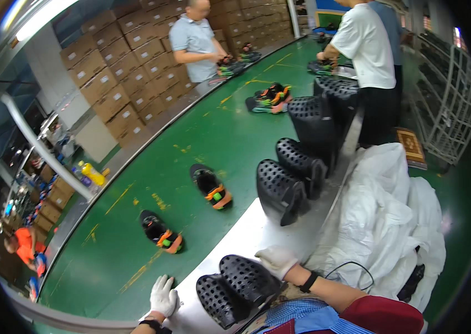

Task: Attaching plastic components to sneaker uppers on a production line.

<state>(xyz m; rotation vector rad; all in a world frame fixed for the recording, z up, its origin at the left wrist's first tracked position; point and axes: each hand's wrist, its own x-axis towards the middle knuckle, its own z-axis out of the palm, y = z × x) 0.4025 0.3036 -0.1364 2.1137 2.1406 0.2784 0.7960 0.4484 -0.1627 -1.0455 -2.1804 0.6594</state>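
My left hand (pixel 163 296), in a white glove, lies with its fingers stretched out at the border of a silver metal ledge (pixel 191 292) and holds nothing. Two black perforated shoe-shaped forms (pixel 246 278) stand on the ledge between my hands. My white-gloved right hand (pixel 277 263) rests beside the right form, fingers loosely extended to the left; their contact with the form cannot be made out. On the green table, beyond my left hand, sit two black shoes with orange and green straps, a nearer one (pixel 160 231) and a farther one (pixel 210 186).
More black perforated forms (pixel 282 186) line the ledge ahead. White sheeting (pixel 369 222) is heaped at the right. Another strapped shoe (pixel 270 99) sits farther along the green table (pixel 135 250). Co-workers (pixel 196 44) handle shoes there; stacked cartons (pixel 129 72) and a wire rack (pixel 449 100) stand beyond.
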